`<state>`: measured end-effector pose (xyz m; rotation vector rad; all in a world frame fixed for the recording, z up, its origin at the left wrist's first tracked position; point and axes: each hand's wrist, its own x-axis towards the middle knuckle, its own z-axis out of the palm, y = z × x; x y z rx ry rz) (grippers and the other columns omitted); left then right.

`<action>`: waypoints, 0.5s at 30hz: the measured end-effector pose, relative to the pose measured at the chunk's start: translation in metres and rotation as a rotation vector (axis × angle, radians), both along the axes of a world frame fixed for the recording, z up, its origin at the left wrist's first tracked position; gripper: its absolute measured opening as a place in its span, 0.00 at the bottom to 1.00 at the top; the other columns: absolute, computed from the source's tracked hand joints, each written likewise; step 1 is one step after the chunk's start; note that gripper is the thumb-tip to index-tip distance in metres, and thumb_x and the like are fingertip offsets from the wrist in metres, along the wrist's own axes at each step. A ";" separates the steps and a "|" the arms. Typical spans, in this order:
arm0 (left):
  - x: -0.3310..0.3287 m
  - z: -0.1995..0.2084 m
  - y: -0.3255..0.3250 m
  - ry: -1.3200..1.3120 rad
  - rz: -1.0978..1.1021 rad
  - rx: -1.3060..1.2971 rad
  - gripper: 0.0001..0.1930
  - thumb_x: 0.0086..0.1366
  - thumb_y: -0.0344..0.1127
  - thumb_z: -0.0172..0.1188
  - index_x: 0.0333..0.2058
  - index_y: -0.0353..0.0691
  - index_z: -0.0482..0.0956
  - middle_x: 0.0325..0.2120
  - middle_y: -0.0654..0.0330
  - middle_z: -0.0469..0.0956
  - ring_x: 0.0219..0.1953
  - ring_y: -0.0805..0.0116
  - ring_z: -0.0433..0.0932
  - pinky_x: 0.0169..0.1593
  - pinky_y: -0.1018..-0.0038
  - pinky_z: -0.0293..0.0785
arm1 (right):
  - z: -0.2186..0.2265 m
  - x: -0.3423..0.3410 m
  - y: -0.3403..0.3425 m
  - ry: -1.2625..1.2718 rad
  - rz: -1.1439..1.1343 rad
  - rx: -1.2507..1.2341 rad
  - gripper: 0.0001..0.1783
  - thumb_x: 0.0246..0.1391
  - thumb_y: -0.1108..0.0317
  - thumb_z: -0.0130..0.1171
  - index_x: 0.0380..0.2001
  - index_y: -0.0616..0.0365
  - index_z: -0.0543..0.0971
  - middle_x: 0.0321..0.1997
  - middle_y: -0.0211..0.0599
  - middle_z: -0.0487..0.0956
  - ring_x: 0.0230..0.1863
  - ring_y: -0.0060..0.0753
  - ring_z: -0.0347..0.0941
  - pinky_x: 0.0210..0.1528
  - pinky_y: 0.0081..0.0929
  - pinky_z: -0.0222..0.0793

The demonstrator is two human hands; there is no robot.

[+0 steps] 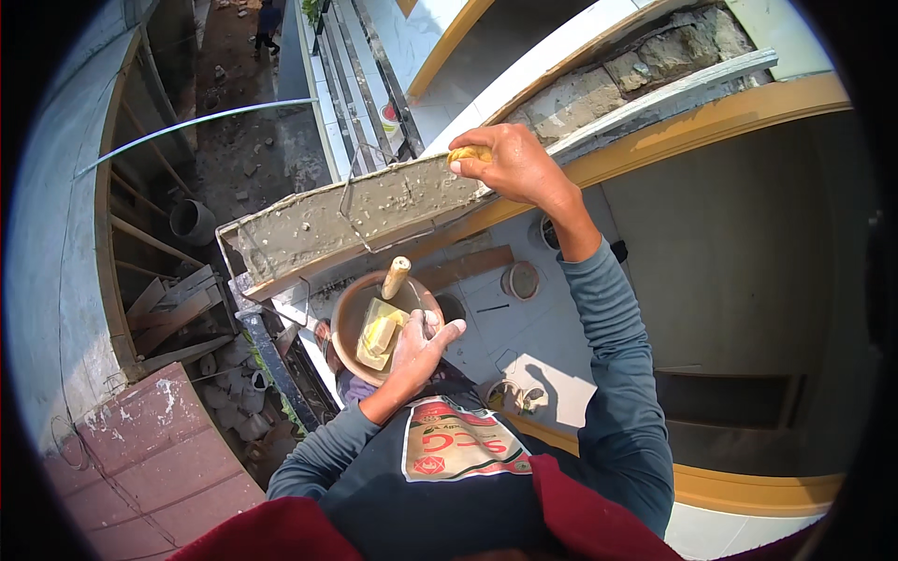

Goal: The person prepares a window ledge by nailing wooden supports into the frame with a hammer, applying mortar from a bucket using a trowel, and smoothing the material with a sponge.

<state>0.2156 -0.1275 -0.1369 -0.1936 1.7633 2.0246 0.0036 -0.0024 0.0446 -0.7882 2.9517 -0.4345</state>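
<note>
My right hand (514, 164) is closed on a yellow sponge-like piece (470, 154). It is over the far right end of a long wooden form (309, 266) filled with rough grey mortar (318, 224). My left hand (416, 351) is closed at the near right side of a round tub (348, 313); what its fingers grip is hidden. Beside that hand, in the tub, lies a pale float with a yellow block-shaped handle (378, 335). A tool's wooden handle (397, 275) sticks up over the tub's far side. Bent metal wire (344, 201) crosses the mortar.
Below on the tiled floor stand a small round container (520, 280) and another bucket (545, 232). Broken masonry (645, 70) fills the ledge at upper right. A drop with planks (182, 313) and a grey bucket (192, 222) lies left. A distant person (267, 26) walks below.
</note>
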 end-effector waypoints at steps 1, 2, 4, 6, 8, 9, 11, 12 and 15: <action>0.000 -0.005 0.000 -0.031 0.004 0.065 0.27 0.55 0.56 0.66 0.33 0.35 0.69 0.26 0.58 0.69 0.31 0.65 0.69 0.39 0.68 0.68 | 0.002 0.006 -0.001 -0.021 0.023 -0.031 0.19 0.50 0.57 0.67 0.39 0.61 0.83 0.33 0.50 0.83 0.35 0.49 0.80 0.39 0.35 0.75; -0.003 -0.006 0.004 -0.049 -0.005 0.087 0.27 0.55 0.56 0.66 0.32 0.35 0.69 0.26 0.59 0.69 0.31 0.66 0.69 0.39 0.68 0.67 | 0.008 0.012 0.000 0.011 -0.001 -0.023 0.19 0.50 0.57 0.67 0.39 0.61 0.83 0.33 0.50 0.83 0.35 0.49 0.80 0.39 0.35 0.75; -0.001 -0.011 0.006 -0.061 -0.023 0.096 0.27 0.55 0.57 0.66 0.31 0.36 0.69 0.26 0.59 0.68 0.31 0.66 0.68 0.39 0.68 0.67 | 0.019 0.028 -0.007 0.022 0.130 0.036 0.19 0.49 0.56 0.68 0.37 0.60 0.83 0.31 0.48 0.82 0.35 0.51 0.80 0.38 0.38 0.74; -0.004 -0.022 0.007 -0.055 -0.018 0.087 0.27 0.55 0.57 0.66 0.30 0.36 0.68 0.26 0.60 0.68 0.31 0.67 0.67 0.38 0.69 0.66 | 0.035 0.036 -0.022 0.070 0.148 0.115 0.18 0.49 0.57 0.68 0.35 0.60 0.82 0.30 0.48 0.81 0.34 0.51 0.79 0.38 0.39 0.74; -0.006 -0.025 0.011 -0.050 -0.044 0.093 0.27 0.55 0.57 0.67 0.29 0.36 0.68 0.26 0.60 0.67 0.30 0.67 0.66 0.37 0.68 0.65 | 0.056 0.042 -0.027 0.225 0.196 0.229 0.16 0.49 0.59 0.67 0.28 0.63 0.80 0.25 0.52 0.79 0.33 0.53 0.80 0.37 0.45 0.76; -0.004 -0.026 0.009 -0.063 -0.042 0.088 0.27 0.55 0.57 0.67 0.28 0.36 0.67 0.25 0.61 0.67 0.30 0.67 0.66 0.37 0.68 0.65 | 0.065 0.041 -0.026 0.225 0.195 0.224 0.16 0.49 0.59 0.67 0.28 0.63 0.80 0.25 0.52 0.79 0.33 0.53 0.80 0.37 0.45 0.76; -0.005 -0.024 0.007 -0.064 -0.065 0.065 0.28 0.55 0.57 0.66 0.31 0.35 0.69 0.27 0.58 0.69 0.31 0.66 0.68 0.39 0.68 0.66 | 0.080 0.024 -0.015 0.443 0.167 0.370 0.12 0.44 0.65 0.68 0.26 0.64 0.80 0.26 0.52 0.80 0.32 0.52 0.81 0.34 0.43 0.77; -0.004 -0.021 0.007 -0.064 -0.089 0.054 0.29 0.55 0.58 0.66 0.32 0.34 0.69 0.28 0.57 0.70 0.33 0.65 0.70 0.40 0.68 0.67 | 0.084 0.014 -0.006 0.534 0.135 0.498 0.09 0.43 0.68 0.66 0.24 0.63 0.80 0.26 0.52 0.80 0.32 0.52 0.81 0.33 0.42 0.77; -0.005 -0.009 0.006 -0.055 -0.123 0.036 0.31 0.55 0.58 0.65 0.36 0.32 0.70 0.30 0.56 0.73 0.34 0.65 0.72 0.40 0.68 0.69 | 0.076 -0.026 0.028 0.727 0.095 0.733 0.03 0.41 0.74 0.60 0.21 0.62 0.81 0.27 0.49 0.80 0.32 0.49 0.82 0.32 0.40 0.78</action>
